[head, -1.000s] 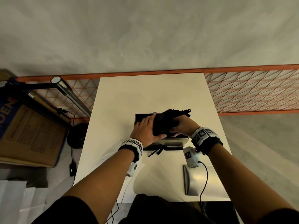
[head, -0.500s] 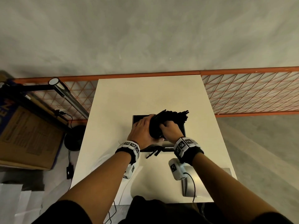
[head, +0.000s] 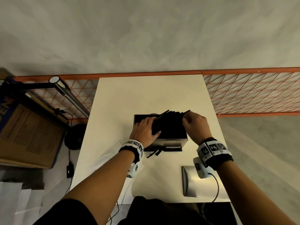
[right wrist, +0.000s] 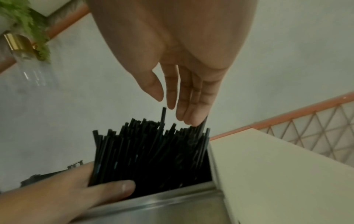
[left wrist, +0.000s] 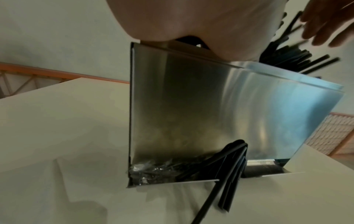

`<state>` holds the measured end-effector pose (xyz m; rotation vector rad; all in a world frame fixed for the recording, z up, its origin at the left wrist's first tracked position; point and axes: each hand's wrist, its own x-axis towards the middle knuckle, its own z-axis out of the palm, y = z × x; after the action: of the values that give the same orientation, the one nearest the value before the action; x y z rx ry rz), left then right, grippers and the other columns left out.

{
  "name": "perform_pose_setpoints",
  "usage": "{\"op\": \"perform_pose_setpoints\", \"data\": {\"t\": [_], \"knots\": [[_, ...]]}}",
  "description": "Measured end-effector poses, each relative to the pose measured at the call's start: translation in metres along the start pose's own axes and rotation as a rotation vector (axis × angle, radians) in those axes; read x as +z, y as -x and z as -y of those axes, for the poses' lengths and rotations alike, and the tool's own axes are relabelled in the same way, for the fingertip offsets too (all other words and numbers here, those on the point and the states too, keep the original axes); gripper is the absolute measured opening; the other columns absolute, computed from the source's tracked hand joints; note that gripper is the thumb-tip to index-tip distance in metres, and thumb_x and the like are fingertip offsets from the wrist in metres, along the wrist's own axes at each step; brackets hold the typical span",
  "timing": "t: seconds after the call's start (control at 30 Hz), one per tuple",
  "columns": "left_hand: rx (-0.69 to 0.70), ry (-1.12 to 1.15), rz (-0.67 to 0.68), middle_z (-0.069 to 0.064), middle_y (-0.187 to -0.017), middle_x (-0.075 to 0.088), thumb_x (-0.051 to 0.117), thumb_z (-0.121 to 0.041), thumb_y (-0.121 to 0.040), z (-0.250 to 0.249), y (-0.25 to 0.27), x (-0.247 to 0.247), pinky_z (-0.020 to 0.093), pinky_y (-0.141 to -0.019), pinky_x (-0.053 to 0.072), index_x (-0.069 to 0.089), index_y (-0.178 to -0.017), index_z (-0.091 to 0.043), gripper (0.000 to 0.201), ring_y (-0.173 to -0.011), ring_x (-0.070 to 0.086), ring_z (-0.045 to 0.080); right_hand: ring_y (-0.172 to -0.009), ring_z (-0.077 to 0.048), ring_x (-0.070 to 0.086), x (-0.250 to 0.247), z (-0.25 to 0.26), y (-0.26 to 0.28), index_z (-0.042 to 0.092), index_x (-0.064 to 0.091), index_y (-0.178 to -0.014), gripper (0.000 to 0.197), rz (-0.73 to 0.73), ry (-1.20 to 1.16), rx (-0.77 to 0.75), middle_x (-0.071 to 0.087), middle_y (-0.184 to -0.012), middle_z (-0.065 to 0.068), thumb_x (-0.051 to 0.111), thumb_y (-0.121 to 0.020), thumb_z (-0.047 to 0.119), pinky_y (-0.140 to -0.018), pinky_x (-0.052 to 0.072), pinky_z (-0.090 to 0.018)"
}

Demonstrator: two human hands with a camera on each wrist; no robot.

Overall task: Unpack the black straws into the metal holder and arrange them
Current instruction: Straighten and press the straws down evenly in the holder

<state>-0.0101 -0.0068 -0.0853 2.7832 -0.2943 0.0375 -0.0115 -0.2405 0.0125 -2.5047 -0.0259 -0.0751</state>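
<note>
A thick bundle of black straws (head: 172,116) (right wrist: 145,145) stands tilted in the open-topped metal holder (head: 168,141) (left wrist: 210,109) in the middle of the white table (head: 146,98). My left hand (head: 151,127) (right wrist: 91,186) grips the left side of the bundle, thumb in front and fingers behind. My right hand (head: 186,119) (right wrist: 172,106) hovers at the straws' upper ends, its straight fingers touching a few tips. Three loose straws (head: 154,153) (left wrist: 226,174) lie on the table against the holder's front. Crumpled clear wrap (left wrist: 149,169) sits at the holder's base.
A flat metal piece (head: 189,181) lies near the table's front right corner. An orange mesh fence (head: 251,93) runs behind the table. A cardboard box (head: 29,135) and a black lamp (head: 65,90) stand to the left. A potted fern (right wrist: 28,22) shows in the right wrist view.
My right hand let go of the bundle and moved right and up to the straw tips. The straws have fanned out rightward in the holder. My left hand keeps its grip.
</note>
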Motion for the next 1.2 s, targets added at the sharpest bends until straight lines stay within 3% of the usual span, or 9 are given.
{"op": "perform_pose_setpoints", "data": {"t": [0.07, 0.2, 0.4, 0.57, 0.7, 0.8, 0.93, 1.0, 1.2], "knots": [[0.006, -0.021, 0.007, -0.002, -0.139, 0.054, 0.052, -0.062, -0.092, 0.000, 0.001, 0.000, 0.041, -0.103, 0.045, 0.037, -0.148, -0.025, 0.069, -0.125, 0.054, 0.021, -0.081, -0.032, 0.061, -0.002, -0.005, 0.001, 0.009, 0.066, -0.083, 0.011, 0.054, 0.074, 0.003, 0.069, -0.086, -0.010, 0.059, -0.086, 0.017, -0.068, 0.041, -0.033], [0.002, -0.044, 0.017, -0.002, -0.140, 0.053, 0.051, -0.060, -0.094, -0.001, 0.001, -0.001, 0.040, -0.104, 0.044, 0.037, -0.150, -0.023, 0.068, -0.126, 0.053, 0.020, -0.087, -0.031, 0.061, 0.012, -0.002, 0.008, 0.003, 0.067, -0.083, 0.022, 0.327, 0.229, -0.093, 0.064, -0.093, -0.011, 0.059, -0.087, 0.023, -0.071, 0.047, -0.035], [-0.018, -0.046, 0.044, -0.001, -0.142, 0.051, 0.051, -0.058, -0.095, -0.004, 0.000, -0.003, 0.040, -0.106, 0.042, 0.034, -0.152, -0.023, 0.069, -0.130, 0.050, 0.021, -0.094, -0.034, 0.059, 0.015, 0.006, 0.006, 0.006, 0.053, -0.116, 0.039, 0.412, 0.333, -0.136, 0.053, -0.111, -0.013, 0.065, -0.086, 0.028, -0.070, 0.040, -0.031], [-0.012, -0.037, 0.048, 0.000, -0.142, 0.051, 0.051, -0.057, -0.095, -0.003, 0.001, -0.004, 0.041, -0.105, 0.043, 0.034, -0.151, -0.022, 0.069, -0.129, 0.051, 0.022, -0.090, -0.037, 0.059, 0.024, 0.004, 0.010, 0.006, 0.044, -0.121, 0.059, 0.434, 0.258, -0.067, 0.043, -0.117, -0.012, 0.076, -0.076, 0.026, -0.068, 0.043, -0.035], [-0.007, -0.022, 0.039, 0.000, -0.141, 0.052, 0.052, -0.059, -0.093, -0.002, 0.001, -0.003, 0.041, -0.102, 0.045, 0.035, -0.150, -0.022, 0.070, -0.127, 0.051, 0.022, -0.087, -0.042, 0.060, 0.031, 0.003, 0.015, 0.008, 0.038, -0.127, 0.058, 0.438, 0.236, -0.018, 0.042, -0.121, -0.016, 0.070, -0.078, 0.008, -0.073, 0.053, -0.043], [0.006, -0.007, 0.041, 0.000, -0.141, 0.052, 0.049, -0.064, -0.091, -0.001, 0.002, -0.003, 0.042, -0.102, 0.045, 0.035, -0.150, -0.023, 0.073, -0.127, 0.051, 0.022, -0.094, -0.042, 0.059, 0.035, 0.002, 0.017, 0.011, 0.045, -0.130, 0.050, 0.378, 0.160, 0.006, 0.049, -0.116, -0.018, 0.062, -0.083, 0.006, -0.079, 0.053, -0.044], [0.014, 0.042, 0.043, -0.002, -0.143, 0.050, 0.045, -0.074, -0.085, 0.000, 0.003, -0.004, 0.042, -0.103, 0.043, 0.036, -0.149, -0.024, 0.082, -0.130, 0.049, 0.020, -0.100, -0.037, 0.060, 0.038, 0.003, 0.014, 0.011, 0.063, -0.119, 0.039, 0.317, 0.057, 0.038, 0.063, -0.109, -0.017, 0.068, -0.081, 0.014, -0.079, 0.043, -0.029], [0.016, 0.068, 0.040, -0.004, -0.143, 0.049, 0.046, -0.077, -0.083, 0.000, 0.004, -0.005, 0.042, -0.103, 0.043, 0.036, -0.149, -0.024, 0.086, -0.130, 0.048, 0.018, -0.100, -0.032, 0.062, 0.036, 0.006, 0.011, 0.011, 0.065, -0.116, 0.037, 0.304, -0.008, 0.080, 0.069, -0.108, -0.012, 0.070, -0.079, 0.014, -0.079, 0.044, -0.028], [-0.023, 0.178, 0.020, -0.004, -0.148, 0.045, 0.072, -0.073, -0.069, -0.003, 0.003, -0.009, 0.042, -0.109, 0.041, 0.033, -0.150, -0.023, 0.103, -0.136, 0.043, 0.016, -0.087, -0.022, 0.066, 0.035, 0.030, 0.004, 0.014, 0.069, -0.106, 0.028, 0.234, -0.229, 0.125, 0.071, -0.093, -0.003, 0.069, -0.079, 0.016, -0.079, 0.053, -0.034]]}}
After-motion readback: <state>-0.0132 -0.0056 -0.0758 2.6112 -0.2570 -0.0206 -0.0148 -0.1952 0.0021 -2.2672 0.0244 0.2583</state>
